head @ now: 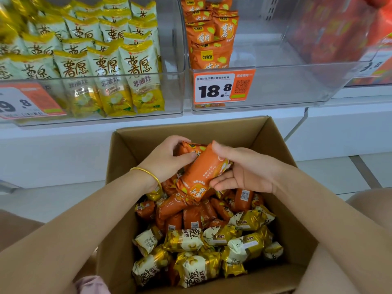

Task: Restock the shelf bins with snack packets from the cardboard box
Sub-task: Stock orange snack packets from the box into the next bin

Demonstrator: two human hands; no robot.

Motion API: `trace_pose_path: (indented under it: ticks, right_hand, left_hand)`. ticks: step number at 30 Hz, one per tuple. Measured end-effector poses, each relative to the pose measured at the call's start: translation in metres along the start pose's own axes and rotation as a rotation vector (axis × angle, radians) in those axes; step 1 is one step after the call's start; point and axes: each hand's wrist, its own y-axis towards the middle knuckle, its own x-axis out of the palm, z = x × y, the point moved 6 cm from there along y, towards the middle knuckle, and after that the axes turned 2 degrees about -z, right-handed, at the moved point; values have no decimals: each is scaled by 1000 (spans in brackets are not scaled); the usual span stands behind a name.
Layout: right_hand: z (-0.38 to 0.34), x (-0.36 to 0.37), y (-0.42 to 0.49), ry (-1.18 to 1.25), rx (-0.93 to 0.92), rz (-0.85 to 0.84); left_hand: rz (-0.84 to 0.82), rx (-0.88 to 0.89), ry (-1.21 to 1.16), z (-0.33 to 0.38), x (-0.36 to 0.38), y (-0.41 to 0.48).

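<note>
The left hand (167, 160) is curled around a small cluster of held orange packets (192, 147) above the far half of the cardboard box (119, 162). Its thumb is pressed against the neighbouring packet. A gold bangle (148, 175) is worn on that wrist.

The right hand (246, 169) is closed around a single orange packet (202, 172), with the thumb laid over the upper end and the fingers wrapped beneath the lower side. This packet is held tilted and is in contact with the cluster gripped by the left hand.

Inside the box, loose orange packets (191, 211) are piled in the middle, directly beneath both hands. Boxed yellow packets (191, 242) are heaped in the near half.

Clear bins are set side by side on the shelf behind the box. The left bin (174, 92) is packed with upright shelved yellow packets (106, 66). In the middle bin (286, 85), shelved orange packets (209, 37) are stacked against the left wall, and a price label (222, 88) marked 18.8 is fixed to the front wall. Blurred red packs (335, 32) are seen to the right of the middle bin.
</note>
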Motion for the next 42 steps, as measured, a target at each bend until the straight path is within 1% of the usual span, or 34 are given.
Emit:
trace_pose_path:
  ticks: [2, 4, 6, 8, 11, 14, 17, 20, 22, 24, 28, 32, 35, 39, 42]
  right_hand:
    - [-2, 2, -3, -37, -46, -22]
    - [-1, -3, -2, -114, -65, 66]
    - [-3, -10, -2, -185, -81, 193]
    - [-5, -15, -4, -152, -102, 244]
    - [-9, -16, -7, -123, -152, 208]
    - [-8, -12, -10, -145, -132, 144]
    - [-4, -7, -13, 1, -96, 89]
    - [0, -17, -15, 217, -111, 167]
    - [1, -20, -15, 215, -150, 208]
    - [2, -15, -12, 168, -182, 181]
    - [5, -3, -9, -114, -217, 177]
    - [8, 12, -7, -160, -228, 119]
    - [1, 11, -8, -270, -297, 157]
    - [-13, 2, -15, -377, -426, 197]
    - [-25, 2, -24, -499, -536, 204]
  left_hand:
    - [4, -11, -8, -1, -1, 1]
    - [-2, -32, -23, -4, 1, 2]
    - [5, -64, -46, -8, 1, 4]
    - [19, -112, -90, -12, 0, 5]
    - [20, -141, -161, -14, -2, 5]
    - [36, -135, -154, -13, -4, 4]
    - [89, -152, -210, -10, -9, 4]
    - [131, -217, -395, -10, -13, 2]
    - [136, -245, -521, -10, -13, 1]
    - [134, -248, -576, -9, -11, 0]
    - [130, -234, -587, -5, -9, -1]
    - [82, -184, -534, 2, -3, -5]
    - [63, -143, -500, 6, 1, -8]
    - [93, -58, -476, 17, -6, -10]
    - [56, 25, -427, 29, -6, -15]
